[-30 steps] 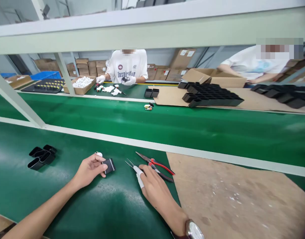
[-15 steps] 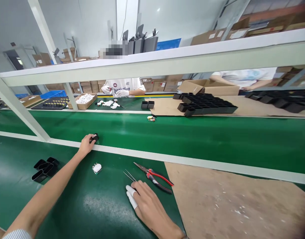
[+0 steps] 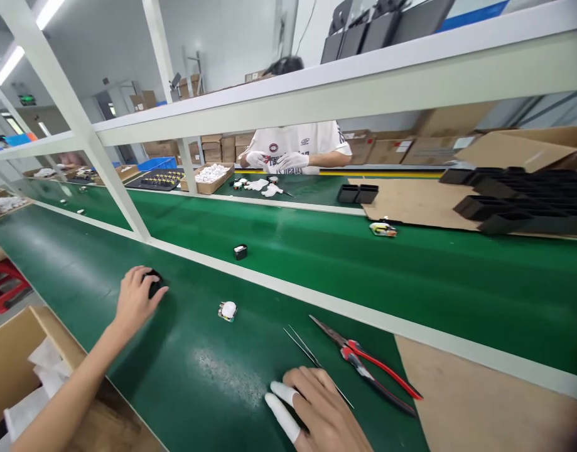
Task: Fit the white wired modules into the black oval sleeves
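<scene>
My left hand (image 3: pixel 136 300) has its fingers and thumb around a black plastic housing (image 3: pixel 155 284) on the green bench; the fingers partly hide it. My right hand (image 3: pixel 319 405), with white finger cots on two fingers, rests loosely curled beside the metal tweezers (image 3: pixel 301 344), which lie on the bench and pass behind its knuckles. Right of them lie red-and-black long-nose pliers (image 3: pixel 358 358). Between my hands sits a small circuit board with a white dome (image 3: pixel 228 310). Another black housing (image 3: pixel 240 252), with something white inside, stands on the green belt.
A pale rail (image 3: pixel 279 287) divides bench from belt. A wired part (image 3: pixel 383 229) lies on the belt. Cardboard (image 3: pixel 495 383) covers the bench at right; an open carton (image 3: pixel 43 320) stands below at left. Across the belt a gloved co-worker (image 3: pixel 295 147) handles parts near black housings (image 3: pixel 533 201).
My left hand has let go of the black housing on the belt and moved back to one on the bench. The view has turned left; my right hand stays near the tweezers.
</scene>
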Motion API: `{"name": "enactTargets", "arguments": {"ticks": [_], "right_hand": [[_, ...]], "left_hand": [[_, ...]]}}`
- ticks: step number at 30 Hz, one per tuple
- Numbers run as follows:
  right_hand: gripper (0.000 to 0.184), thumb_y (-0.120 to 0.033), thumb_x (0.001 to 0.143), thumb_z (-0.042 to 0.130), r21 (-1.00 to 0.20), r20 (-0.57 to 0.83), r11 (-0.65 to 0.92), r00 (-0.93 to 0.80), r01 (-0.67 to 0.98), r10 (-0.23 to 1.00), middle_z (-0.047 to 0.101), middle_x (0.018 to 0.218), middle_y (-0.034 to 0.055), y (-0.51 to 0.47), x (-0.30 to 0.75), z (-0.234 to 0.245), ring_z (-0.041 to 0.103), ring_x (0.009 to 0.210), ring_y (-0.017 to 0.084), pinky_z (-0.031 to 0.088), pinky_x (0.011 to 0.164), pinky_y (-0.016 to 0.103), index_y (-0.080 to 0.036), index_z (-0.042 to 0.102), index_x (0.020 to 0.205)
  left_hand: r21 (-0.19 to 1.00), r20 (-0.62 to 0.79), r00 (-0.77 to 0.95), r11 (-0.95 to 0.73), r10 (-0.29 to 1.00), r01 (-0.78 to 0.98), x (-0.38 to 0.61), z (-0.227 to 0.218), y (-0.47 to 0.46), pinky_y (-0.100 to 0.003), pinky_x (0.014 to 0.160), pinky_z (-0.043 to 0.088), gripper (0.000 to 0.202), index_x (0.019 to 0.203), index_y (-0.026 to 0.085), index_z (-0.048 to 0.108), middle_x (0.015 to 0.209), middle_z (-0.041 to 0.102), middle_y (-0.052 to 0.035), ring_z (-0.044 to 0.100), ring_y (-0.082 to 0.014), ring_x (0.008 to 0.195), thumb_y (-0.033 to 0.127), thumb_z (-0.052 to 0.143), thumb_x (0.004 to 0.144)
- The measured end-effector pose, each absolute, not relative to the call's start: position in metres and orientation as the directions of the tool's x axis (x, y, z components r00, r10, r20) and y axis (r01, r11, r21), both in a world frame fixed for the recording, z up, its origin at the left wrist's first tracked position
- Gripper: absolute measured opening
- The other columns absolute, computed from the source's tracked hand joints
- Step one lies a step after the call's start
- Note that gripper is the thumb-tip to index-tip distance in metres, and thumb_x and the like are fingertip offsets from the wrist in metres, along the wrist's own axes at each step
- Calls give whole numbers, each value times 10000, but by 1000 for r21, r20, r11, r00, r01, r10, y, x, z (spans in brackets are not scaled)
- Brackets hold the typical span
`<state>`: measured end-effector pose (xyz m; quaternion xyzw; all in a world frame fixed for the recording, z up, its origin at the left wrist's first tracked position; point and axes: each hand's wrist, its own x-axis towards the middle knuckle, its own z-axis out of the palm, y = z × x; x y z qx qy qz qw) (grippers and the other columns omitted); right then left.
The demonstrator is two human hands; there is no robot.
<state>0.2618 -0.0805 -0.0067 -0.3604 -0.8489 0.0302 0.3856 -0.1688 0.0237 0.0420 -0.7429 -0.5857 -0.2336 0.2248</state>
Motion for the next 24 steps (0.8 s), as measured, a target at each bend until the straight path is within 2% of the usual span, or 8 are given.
{"name": "enactTargets", "arguments": {"ticks": [2,5,9,11,16,19,22,24], "right_hand": [[217,-88,1005,482,-277,600,723,-474,633,645,661,1050,83,-78,257,-5,614,893,236,492,801,406,-214,629,1102],[275,-147,1014,489,-198,519,677,-510,709,686,661,1213,124,-64,242,2,647,1014,286,555,885,460,-208,602,1257],[414,-245,1000,604,-222,428,619,-495,754,756,614,1347,179,-25,203,12,637,1141,331,575,956,518,-178,529,1401],[408,-276,992,650,-291,413,619,-488,730,769,603,1370,181,-4,182,13,626,1175,327,573,964,505,-173,544,1372],[279,-134,999,561,-307,389,624,-503,719,772,689,1212,138,9,175,5,652,1073,285,578,914,464,-150,601,1275],[316,-108,994,546,-324,360,619,-512,716,780,690,1277,129,-12,208,10,661,1115,270,580,951,449,-162,602,1300],[319,-208,1000,613,-299,374,618,-506,727,777,615,1441,175,-35,252,31,628,1270,319,562,1037,503,-162,626,1316],[254,-270,1023,613,-324,455,605,-442,727,774,648,1398,145,-42,277,46,646,1248,303,571,1026,489,-210,676,1262]], "left_hand": [[-89,589,182,-161,788,983,-194,42,18,-668,996,491,253,910,197,693,1269,656,-208,492,-482,1340,446,680,951],[-21,561,227,-261,796,965,-193,39,14,-685,1004,479,249,786,217,648,1268,679,-179,507,-474,1346,387,629,967],[317,534,261,-476,804,820,-131,41,19,-501,979,565,227,763,224,560,1252,703,-119,687,-311,1154,312,627,962],[474,488,291,-530,823,704,-92,42,26,-417,932,586,221,763,224,528,1195,723,-100,724,-254,1069,272,628,954],[565,441,378,-580,814,587,-39,32,40,-360,881,589,62,923,227,588,1104,731,-72,728,-218,984,256,638,946],[582,414,422,-591,807,558,-35,22,43,-368,885,586,74,1022,233,603,1098,723,-65,722,-224,980,248,631,955],[611,372,462,-587,805,531,-28,13,44,-381,888,592,134,1089,244,623,1095,721,-57,723,-237,977,248,643,956],[635,348,479,-578,806,512,-15,8,44,-393,905,596,239,1192,257,623,1125,718,-60,723,-248,1001,253,658,956]]}}
